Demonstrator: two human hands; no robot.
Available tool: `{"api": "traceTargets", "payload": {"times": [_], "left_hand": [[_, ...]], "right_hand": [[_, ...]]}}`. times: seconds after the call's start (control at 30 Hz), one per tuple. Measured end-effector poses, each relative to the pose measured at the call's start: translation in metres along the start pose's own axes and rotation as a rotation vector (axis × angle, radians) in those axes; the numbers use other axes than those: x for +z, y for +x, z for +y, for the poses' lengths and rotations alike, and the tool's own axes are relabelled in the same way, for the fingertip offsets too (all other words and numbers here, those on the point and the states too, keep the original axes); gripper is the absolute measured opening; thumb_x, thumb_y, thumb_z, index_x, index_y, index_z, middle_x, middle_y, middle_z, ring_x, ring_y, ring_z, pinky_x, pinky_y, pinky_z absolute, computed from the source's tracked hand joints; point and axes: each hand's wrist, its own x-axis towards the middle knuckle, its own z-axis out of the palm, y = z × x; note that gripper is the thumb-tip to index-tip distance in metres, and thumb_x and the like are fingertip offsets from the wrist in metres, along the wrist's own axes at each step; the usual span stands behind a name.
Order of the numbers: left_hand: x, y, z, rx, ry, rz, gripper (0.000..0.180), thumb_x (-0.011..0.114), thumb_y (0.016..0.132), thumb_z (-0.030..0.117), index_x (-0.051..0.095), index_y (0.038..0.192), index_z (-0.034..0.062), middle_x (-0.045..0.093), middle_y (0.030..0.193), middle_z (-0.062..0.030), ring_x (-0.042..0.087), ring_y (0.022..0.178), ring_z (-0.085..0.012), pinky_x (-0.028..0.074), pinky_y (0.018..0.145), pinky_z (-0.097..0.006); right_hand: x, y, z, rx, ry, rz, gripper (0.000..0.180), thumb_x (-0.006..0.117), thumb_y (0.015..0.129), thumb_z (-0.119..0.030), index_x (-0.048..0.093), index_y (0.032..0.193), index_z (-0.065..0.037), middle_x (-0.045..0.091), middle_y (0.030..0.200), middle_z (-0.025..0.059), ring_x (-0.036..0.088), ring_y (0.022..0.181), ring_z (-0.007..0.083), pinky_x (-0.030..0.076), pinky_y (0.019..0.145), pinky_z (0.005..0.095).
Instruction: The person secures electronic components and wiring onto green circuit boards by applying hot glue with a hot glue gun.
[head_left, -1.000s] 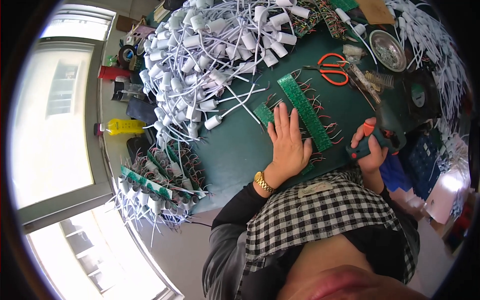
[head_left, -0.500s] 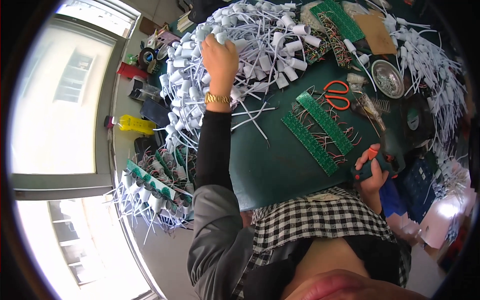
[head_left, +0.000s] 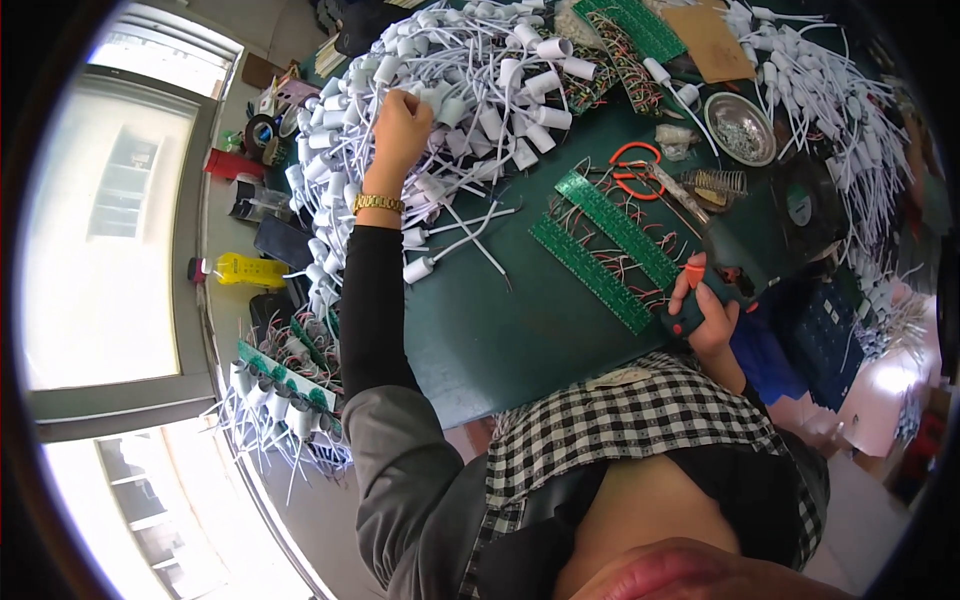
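- The left hand is at the large heap of white cylindrical sockets with white cables on the far left part of the table. Its fingers are curled in together; whether they are clamped on a socket cannot be told from this view.
- The right hand is closed around a dark teal power tool with orange parts, its fingers wrapped on the body, near the table's front edge.
- Two long green circuit boards lie roughly side by side on the table between the two hands, slanting toward the right hand, with thin red and pale wires sticking out along their edges.
- Orange-handled scissors lie just beyond the boards, near a coiled metal spring.
- Farther back are a round metal bowl of small bits and a flat brown sheet.
- A second heap of white cabled pieces spreads along the right side.
- A bottle of yellow liquid lies at the left, by the window.
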Motion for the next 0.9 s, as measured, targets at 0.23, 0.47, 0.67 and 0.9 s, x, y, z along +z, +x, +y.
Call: {"api": "traceTargets", "payload": {"times": [0.23,0.47,0.67,0.9], "left_hand": [[0.010,-0.020,-0.001,-0.023,-0.185,0.010,0.035,0.065,0.081,0.032,0.062,0.104,0.0056,0.067,0.090,-0.0097,0.063,0.090,-0.0261,0.039,0.086,-0.046],[0.023,-0.019,0.021,-0.061,0.111,-0.011,0.036,0.065,0.078,0.033,0.061,0.103,0.0069,0.066,0.092,-0.0080,0.061,0.093,-0.0285,0.032,0.089,-0.052],[0.036,-0.011,0.019,0.155,-0.054,0.095,0.027,0.061,0.074,0.021,0.055,0.092,0.0017,0.061,0.086,-0.0196,0.059,0.085,-0.0392,0.043,0.077,-0.046],[0.039,-0.027,-0.016,0.221,0.102,-0.180,0.051,0.060,0.084,0.020,0.045,0.130,0.0027,0.055,0.095,-0.0079,0.053,0.086,-0.0233,0.030,0.091,-0.044]], "right_hand": [[0.010,-0.003,0.008,0.018,0.019,-0.043,0.033,0.044,0.088,-0.011,0.044,0.118,0.002,0.056,0.079,0.0150,0.054,0.059,0.0178,0.044,0.057,0.0273],[0.008,-0.004,0.009,0.033,-0.010,-0.038,0.033,0.044,0.088,-0.012,0.044,0.118,0.002,0.055,0.079,0.0146,0.053,0.059,0.0175,0.044,0.057,0.0271],[0.006,-0.010,0.001,0.050,0.009,0.059,0.031,0.046,0.090,-0.011,0.044,0.119,-0.001,0.056,0.079,0.0118,0.054,0.062,0.0159,0.045,0.060,0.0281],[0.000,-0.006,0.022,0.089,0.158,-0.042,0.022,0.053,0.091,-0.005,0.050,0.112,0.001,0.058,0.078,0.0086,0.058,0.063,0.0147,0.049,0.059,0.0293]]}}
